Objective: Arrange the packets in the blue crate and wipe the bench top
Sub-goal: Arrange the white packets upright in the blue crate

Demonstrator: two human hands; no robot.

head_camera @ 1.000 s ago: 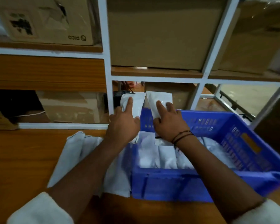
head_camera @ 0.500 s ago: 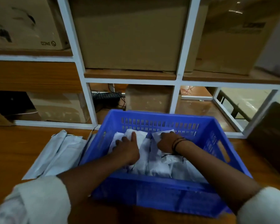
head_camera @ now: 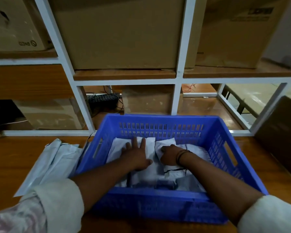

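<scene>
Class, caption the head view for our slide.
Left hand presses, right hand grips white packets in the blue crate on the bench.

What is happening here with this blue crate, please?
A person is arranging white packets inside the blue crate. The left hand presses flat on them with straight fingers; the right hand grips one beside it. Other packets lie on the wooden bench, left of the crate.

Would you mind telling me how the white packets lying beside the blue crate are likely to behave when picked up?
The bench packets look thin and creased, so probably floppy and light. Their glossy film suggests the overlapping stack may slide apart. Lying flat beside the blue crate, they probably won't roll.
</scene>
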